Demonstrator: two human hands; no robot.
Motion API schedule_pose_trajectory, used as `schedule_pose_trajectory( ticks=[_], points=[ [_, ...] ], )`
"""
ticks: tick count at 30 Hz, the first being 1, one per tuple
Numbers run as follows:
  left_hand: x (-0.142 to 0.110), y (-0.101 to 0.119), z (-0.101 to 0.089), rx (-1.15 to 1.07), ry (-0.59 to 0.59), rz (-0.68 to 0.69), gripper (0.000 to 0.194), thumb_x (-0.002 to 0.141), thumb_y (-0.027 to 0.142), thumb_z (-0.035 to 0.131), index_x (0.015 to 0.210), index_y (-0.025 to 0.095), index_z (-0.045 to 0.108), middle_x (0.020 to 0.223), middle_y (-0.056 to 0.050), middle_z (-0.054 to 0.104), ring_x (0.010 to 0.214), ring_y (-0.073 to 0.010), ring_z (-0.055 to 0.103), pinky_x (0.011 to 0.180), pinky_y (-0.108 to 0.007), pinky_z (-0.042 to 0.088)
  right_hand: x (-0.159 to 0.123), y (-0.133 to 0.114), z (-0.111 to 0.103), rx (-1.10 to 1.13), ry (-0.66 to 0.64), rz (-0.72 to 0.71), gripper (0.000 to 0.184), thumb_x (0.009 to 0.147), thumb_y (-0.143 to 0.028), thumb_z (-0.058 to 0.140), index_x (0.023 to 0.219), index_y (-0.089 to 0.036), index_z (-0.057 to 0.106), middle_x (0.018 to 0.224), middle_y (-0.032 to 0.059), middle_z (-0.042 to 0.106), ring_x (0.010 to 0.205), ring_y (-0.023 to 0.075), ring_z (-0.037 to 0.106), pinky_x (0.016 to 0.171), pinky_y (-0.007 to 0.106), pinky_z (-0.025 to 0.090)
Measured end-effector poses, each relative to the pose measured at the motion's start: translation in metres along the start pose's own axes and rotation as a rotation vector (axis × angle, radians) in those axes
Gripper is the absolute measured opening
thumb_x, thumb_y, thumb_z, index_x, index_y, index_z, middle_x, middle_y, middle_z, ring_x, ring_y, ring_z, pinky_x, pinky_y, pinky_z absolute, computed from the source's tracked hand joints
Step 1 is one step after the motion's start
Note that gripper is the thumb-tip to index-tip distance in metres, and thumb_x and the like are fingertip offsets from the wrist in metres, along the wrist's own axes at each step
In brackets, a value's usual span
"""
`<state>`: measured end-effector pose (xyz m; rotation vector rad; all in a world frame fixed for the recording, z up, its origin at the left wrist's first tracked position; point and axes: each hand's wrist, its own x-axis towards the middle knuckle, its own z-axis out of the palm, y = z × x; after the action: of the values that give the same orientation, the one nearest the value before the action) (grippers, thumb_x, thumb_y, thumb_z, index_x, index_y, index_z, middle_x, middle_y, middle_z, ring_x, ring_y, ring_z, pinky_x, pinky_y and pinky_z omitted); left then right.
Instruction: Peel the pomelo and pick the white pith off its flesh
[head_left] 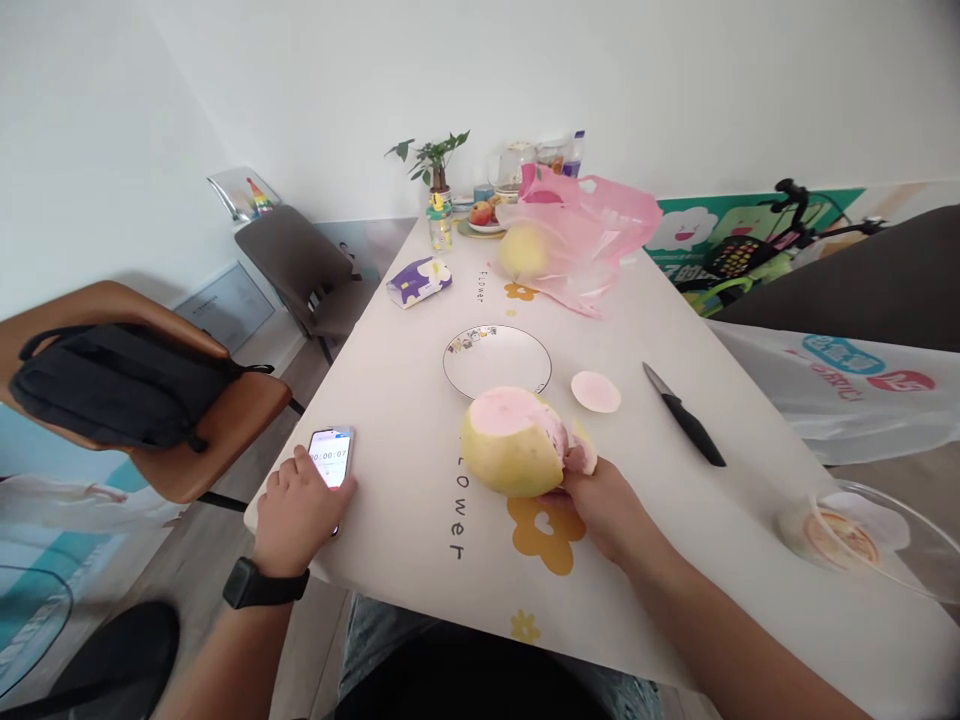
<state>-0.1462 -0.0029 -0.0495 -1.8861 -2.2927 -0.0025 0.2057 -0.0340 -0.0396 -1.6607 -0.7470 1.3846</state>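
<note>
A partly peeled pomelo (510,450), yellow-green with pale pink pith at its cut top, is over the table's near middle. My right hand (600,500) grips its right side, where a piece of rind is bent outward; the fingertips are partly hidden. On the left, my left hand (304,510), with a black watch (262,585) on the wrist, is closed around a phone (332,455) lying on the table, its screen showing a running timer. Behind the pomelo sits a white plate (499,360). A round pink-white slice of peel (596,391) lies beside the plate.
A black-handled knife (686,415) lies to the right, blade pointing away. A clear bowl (862,540) stands at the right edge. Farther back are a tissue pack (420,282), a pink plastic bag (592,225), another yellow pomelo (523,252) and a potted plant (437,160). Chairs flank the table.
</note>
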Motion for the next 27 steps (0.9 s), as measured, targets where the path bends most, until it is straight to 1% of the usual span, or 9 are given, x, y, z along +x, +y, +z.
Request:
schedule_pose_trajectory(
  ticks=[5,11,14,16,17,19,22,24,27],
  points=[
    [0.008,0.015,-0.007,0.020,-0.003,-0.031,0.082,0.085,0.052,0.041,0.142,-0.008,0.036,0.121,-0.028,0.060,0.112,-0.0418,0.057,0.086,-0.047,0.049,-0.002,-0.002,0.000,0.005,0.002,-0.006,0.018,0.076,-0.023,0.064,0.093,-0.020,0.070,0.099,0.0096,0.077,0.094,0.0285,0.073,0.075,0.036,0.063],
    [0.007,0.014,-0.004,0.004,0.012,-0.010,0.078,0.086,0.045,0.041,0.145,-0.006,0.032,0.118,-0.027,0.061,0.112,-0.0416,0.058,0.088,-0.047,0.048,-0.005,-0.005,0.002,0.006,0.004,0.027,0.016,0.079,-0.026,0.064,0.094,-0.020,0.068,0.104,0.0101,0.076,0.099,0.0286,0.073,0.079,0.035,0.063],
    [0.005,0.009,-0.006,-0.043,-0.008,-0.015,0.078,0.087,0.046,0.043,0.147,-0.003,0.031,0.127,-0.027,0.057,0.117,-0.0425,0.056,0.093,-0.050,0.047,-0.004,-0.004,0.001,0.004,-0.010,0.034,0.017,0.080,-0.026,0.063,0.096,-0.020,0.068,0.107,0.0100,0.075,0.100,0.0286,0.073,0.080,0.035,0.063],
    [0.003,0.014,-0.011,-0.099,0.015,-0.004,0.084,0.087,0.053,0.047,0.148,-0.002,0.031,0.139,-0.030,0.049,0.124,-0.0449,0.052,0.098,-0.054,0.045,-0.003,-0.003,0.000,0.000,-0.017,0.037,0.019,0.081,-0.025,0.063,0.098,-0.020,0.069,0.107,0.0097,0.076,0.100,0.0285,0.073,0.080,0.035,0.063],
    [0.002,0.020,-0.015,-0.140,0.045,0.006,0.087,0.086,0.057,0.049,0.147,-0.002,0.032,0.143,-0.032,0.045,0.130,-0.0465,0.048,0.102,-0.057,0.042,-0.002,-0.002,-0.001,-0.002,-0.022,0.035,0.019,0.081,-0.025,0.062,0.099,-0.020,0.069,0.108,0.0096,0.076,0.100,0.0285,0.073,0.081,0.035,0.063],
    [-0.003,0.042,-0.025,-0.307,0.074,0.105,0.085,0.088,0.059,0.051,0.147,0.000,0.035,0.148,-0.031,0.041,0.140,-0.0442,0.039,0.111,-0.057,0.037,-0.001,-0.001,0.000,-0.004,-0.022,0.025,0.020,0.082,-0.027,0.062,0.099,-0.020,0.069,0.108,0.0096,0.075,0.101,0.0286,0.072,0.081,0.035,0.063],
    [-0.014,0.091,-0.047,-0.649,0.036,0.321,0.084,0.090,0.063,0.052,0.151,0.009,0.029,0.151,-0.023,0.042,0.143,-0.0357,0.039,0.115,-0.051,0.038,-0.003,-0.001,0.002,-0.023,0.021,0.012,0.021,0.082,-0.033,0.064,0.098,-0.019,0.068,0.106,0.0104,0.076,0.099,0.0288,0.073,0.076,0.034,0.063],
    [-0.020,0.125,-0.061,-0.801,-0.009,0.435,0.089,0.087,0.064,0.056,0.153,0.014,0.023,0.153,-0.021,0.040,0.144,-0.0353,0.037,0.113,-0.052,0.040,-0.008,-0.001,0.005,-0.046,0.055,0.007,0.022,0.083,-0.036,0.063,0.096,-0.019,0.067,0.104,0.0105,0.076,0.092,0.0277,0.074,0.073,0.033,0.062],
    [-0.025,0.159,-0.074,-0.936,-0.105,0.444,0.100,0.078,0.064,0.068,0.152,0.015,0.023,0.147,-0.022,0.043,0.138,-0.0373,0.045,0.107,-0.052,0.045,-0.016,-0.002,0.010,-0.089,0.097,-0.017,0.024,0.083,-0.037,0.061,0.099,-0.020,0.065,0.099,0.0084,0.077,0.083,0.0249,0.075,0.069,0.031,0.061]
  ],
)
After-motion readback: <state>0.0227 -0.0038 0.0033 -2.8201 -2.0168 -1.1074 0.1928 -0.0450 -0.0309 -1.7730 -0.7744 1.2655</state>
